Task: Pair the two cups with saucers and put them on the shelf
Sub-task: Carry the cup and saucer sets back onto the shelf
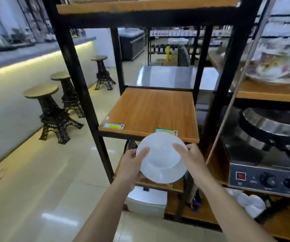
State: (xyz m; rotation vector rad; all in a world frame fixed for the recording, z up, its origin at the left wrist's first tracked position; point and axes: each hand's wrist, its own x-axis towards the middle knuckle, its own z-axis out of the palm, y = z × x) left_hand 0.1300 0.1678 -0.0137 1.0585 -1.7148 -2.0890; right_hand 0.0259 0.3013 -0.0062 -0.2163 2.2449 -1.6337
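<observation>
A white saucer (161, 158) is held in front of me with both hands, just below the front edge of the wooden shelf (149, 110). My left hand (132, 163) grips its left rim with the thumb on top. On the opposite rim, my right hand (189, 158) holds it the same way. The saucer tilts slightly toward me and nothing lies on it. Several white cups or dishes (247, 201) sit low on the right unit's bottom shelf; their shape is blurred.
The shelf has black metal posts (81, 81) at its corners and two coloured labels (113, 126) on its front. A steel appliance with knobs (264, 158) fills the right unit. Patterned plates (277, 67) sit above it. Three tower-shaped stools (53, 112) stand at the left.
</observation>
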